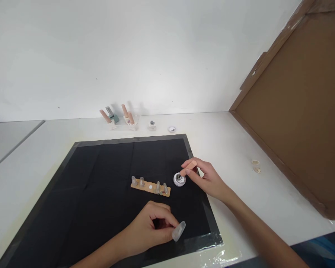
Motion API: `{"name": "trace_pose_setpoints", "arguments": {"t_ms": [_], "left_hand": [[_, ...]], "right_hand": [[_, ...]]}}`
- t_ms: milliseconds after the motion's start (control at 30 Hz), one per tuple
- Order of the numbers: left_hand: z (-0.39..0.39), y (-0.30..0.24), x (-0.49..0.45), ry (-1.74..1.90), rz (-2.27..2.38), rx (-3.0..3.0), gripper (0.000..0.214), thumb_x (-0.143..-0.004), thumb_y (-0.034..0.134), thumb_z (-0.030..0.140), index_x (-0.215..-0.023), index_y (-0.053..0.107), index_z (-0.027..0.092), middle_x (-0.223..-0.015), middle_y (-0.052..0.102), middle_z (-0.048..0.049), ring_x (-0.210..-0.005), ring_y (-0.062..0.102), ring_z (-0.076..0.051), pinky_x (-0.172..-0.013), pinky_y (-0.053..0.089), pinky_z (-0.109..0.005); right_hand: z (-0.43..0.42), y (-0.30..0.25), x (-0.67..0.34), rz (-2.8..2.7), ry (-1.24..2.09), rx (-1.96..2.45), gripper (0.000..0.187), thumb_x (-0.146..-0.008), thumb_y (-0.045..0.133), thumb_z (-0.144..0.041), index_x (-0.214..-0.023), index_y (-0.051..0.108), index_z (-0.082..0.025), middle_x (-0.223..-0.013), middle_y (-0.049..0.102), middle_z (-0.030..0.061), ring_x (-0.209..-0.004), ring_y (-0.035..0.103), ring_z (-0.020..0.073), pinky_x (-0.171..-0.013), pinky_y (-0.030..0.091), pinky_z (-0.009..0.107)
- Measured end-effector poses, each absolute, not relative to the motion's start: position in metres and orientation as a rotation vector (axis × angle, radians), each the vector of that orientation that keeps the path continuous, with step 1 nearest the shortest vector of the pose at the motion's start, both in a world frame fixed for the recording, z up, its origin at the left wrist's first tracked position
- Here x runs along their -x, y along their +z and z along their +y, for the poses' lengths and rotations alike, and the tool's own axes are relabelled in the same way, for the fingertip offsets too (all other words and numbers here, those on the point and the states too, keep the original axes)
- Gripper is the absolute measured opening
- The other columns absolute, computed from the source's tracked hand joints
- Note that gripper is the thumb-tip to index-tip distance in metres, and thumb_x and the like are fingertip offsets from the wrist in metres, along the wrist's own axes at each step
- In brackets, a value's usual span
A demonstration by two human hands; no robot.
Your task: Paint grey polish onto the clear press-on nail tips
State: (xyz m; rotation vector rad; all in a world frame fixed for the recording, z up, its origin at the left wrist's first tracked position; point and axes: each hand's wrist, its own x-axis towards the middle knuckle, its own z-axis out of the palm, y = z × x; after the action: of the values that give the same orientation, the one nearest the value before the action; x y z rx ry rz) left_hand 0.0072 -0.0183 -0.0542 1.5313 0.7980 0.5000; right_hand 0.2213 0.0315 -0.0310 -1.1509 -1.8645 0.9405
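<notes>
Between the thumb and fingers of my left hand (156, 225), a clear false nail tip (179, 231) is pinched near the mat's front edge. My right hand (203, 175) grips a nail polish brush by its peach cap handle (188, 168). Its lower end is at a small round white dish (179, 180) with dark and silvery bits inside; whether the bristles touch them I cannot tell. Left of the dish lies a tan strip (145, 186) with several clear nail tips standing on it and a white dot in its middle.
A black mat (108, 167) with taped edges covers the white table. Along the back stand nail polish bottles with peach caps (131, 118), an uncapped bottle (152, 125) and a small round dish (172, 129). At right are two small pale pieces (255, 162) and a cardboard panel (293, 111).
</notes>
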Motion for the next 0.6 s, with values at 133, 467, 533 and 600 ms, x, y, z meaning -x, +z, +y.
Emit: {"name": "trace_pose_setpoints", "arguments": {"t_ms": [133,467,533,600], "left_hand": [[-0.0181,-0.0542,-0.0075,0.501,0.798,-1.529,0.020,-0.073,0.068,0.032,-0.072,0.076,0.014,-0.056,0.051,0.0008,-0.050,0.041,-0.007,-0.047,0.030,-0.020],[-0.0182,-0.0541,-0.0076,0.495,0.800,-1.530,0.018,-0.074,0.067,0.030,-0.072,0.076,0.014,-0.056,0.051,0.0011,-0.050,0.041,-0.007,-0.047,0.030,-0.020],[-0.0181,-0.0535,-0.0079,0.493,0.803,-1.533,0.018,-0.073,0.067,0.030,-0.071,0.076,0.015,-0.055,0.050,0.0012,-0.050,0.040,-0.007,-0.047,0.030,-0.020],[-0.0179,-0.0526,-0.0085,0.491,0.805,-1.533,0.019,-0.073,0.067,0.031,-0.070,0.075,0.014,-0.055,0.050,0.0013,-0.050,0.040,-0.007,-0.047,0.030,-0.020]], "right_hand": [[0.0319,-0.0340,-0.2199,-1.882,0.940,1.172,0.015,-0.088,0.050,-0.023,-0.079,0.061,-0.021,-0.093,0.065,0.0044,-0.080,0.059,0.0173,-0.067,0.046,0.029],[0.0317,-0.0369,-0.2184,-1.890,0.908,1.230,0.014,-0.088,0.051,-0.027,-0.081,0.062,-0.021,-0.093,0.065,0.0049,-0.075,0.057,0.0167,-0.065,0.045,0.030],[0.0316,-0.0382,-0.2185,-1.897,0.891,1.241,0.012,-0.087,0.052,-0.027,-0.085,0.062,-0.022,-0.089,0.065,0.0047,-0.072,0.056,0.0165,-0.063,0.045,0.029],[0.0314,-0.0389,-0.2184,-1.896,0.891,1.233,0.011,-0.086,0.053,-0.027,-0.085,0.062,-0.022,-0.088,0.065,0.0043,-0.070,0.055,0.0159,-0.062,0.045,0.028]]}}
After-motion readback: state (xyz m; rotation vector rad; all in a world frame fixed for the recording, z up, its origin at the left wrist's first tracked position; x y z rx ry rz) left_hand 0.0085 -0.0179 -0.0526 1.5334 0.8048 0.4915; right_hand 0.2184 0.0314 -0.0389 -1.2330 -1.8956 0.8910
